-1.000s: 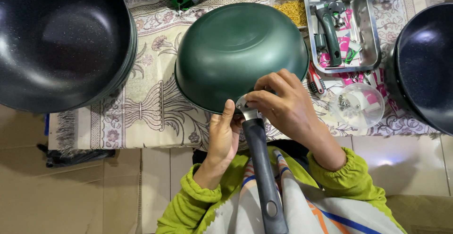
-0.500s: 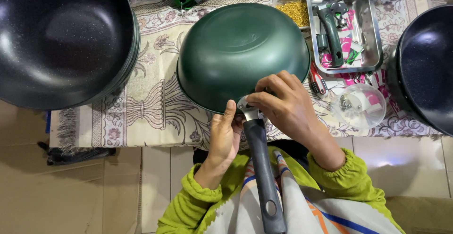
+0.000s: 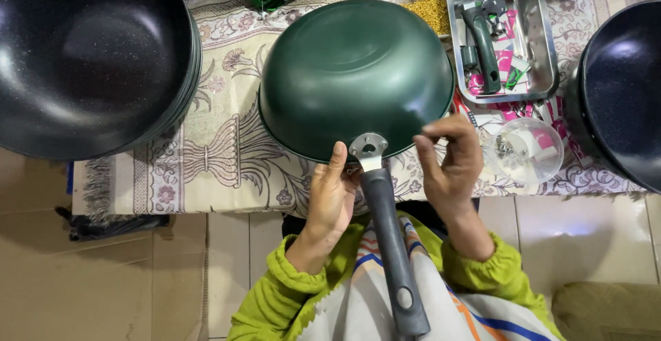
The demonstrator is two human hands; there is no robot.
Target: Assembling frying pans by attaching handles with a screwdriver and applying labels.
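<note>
Green wok (image 3: 354, 72) lying upside down, handle (image 3: 389, 244) pointing toward the body; left hand (image 3: 332, 200) gripping its rim beside the bracket (image 3: 368, 150), right hand (image 3: 451, 162) hovering released, fingertips pinched.

Small cookware workshop | stacked black pans (image 3: 89, 59) | metal parts tray (image 3: 544, 45) | tiled floor (image 3: 606, 238)
</note>
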